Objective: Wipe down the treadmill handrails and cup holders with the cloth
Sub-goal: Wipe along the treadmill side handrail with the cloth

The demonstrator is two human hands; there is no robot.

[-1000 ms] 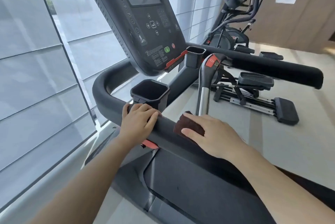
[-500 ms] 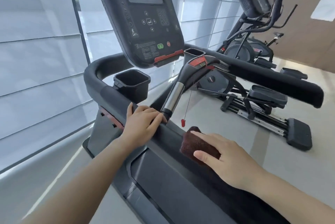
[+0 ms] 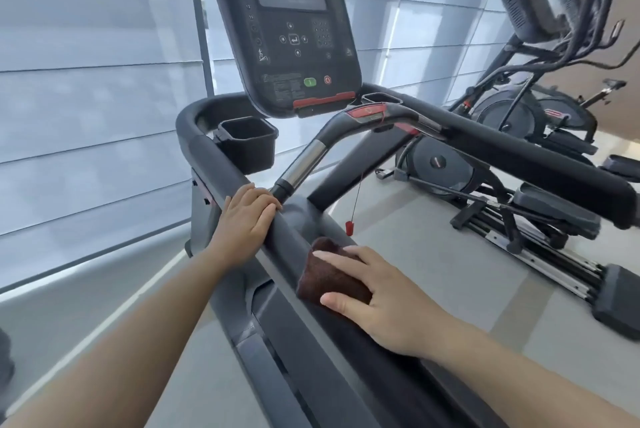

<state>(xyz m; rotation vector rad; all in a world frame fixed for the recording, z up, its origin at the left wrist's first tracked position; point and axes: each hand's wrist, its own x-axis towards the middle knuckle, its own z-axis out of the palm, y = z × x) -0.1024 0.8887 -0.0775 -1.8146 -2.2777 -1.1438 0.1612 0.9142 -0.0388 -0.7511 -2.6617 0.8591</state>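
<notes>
A dark brown folded cloth [image 3: 325,275] lies on the treadmill's black left handrail [image 3: 214,161], pressed flat under my right hand [image 3: 377,299]. My left hand [image 3: 246,220] grips the same rail a little farther up, beside the foot of the chrome-banded centre grip [image 3: 303,164]. The left cup holder [image 3: 247,143] hangs just beyond it, under the console [image 3: 287,29]. The right cup holder [image 3: 381,97] sits at the start of the right handrail [image 3: 536,164].
A red safety clip [image 3: 349,227] dangles on a cord just above the cloth. Elliptical machines [image 3: 519,137] stand on the grey floor to the right. Window blinds [image 3: 86,98] fill the left side.
My right hand has slid the cloth down the left handrail toward me. My left hand keeps its grip on the rail. My view has shifted right and back.
</notes>
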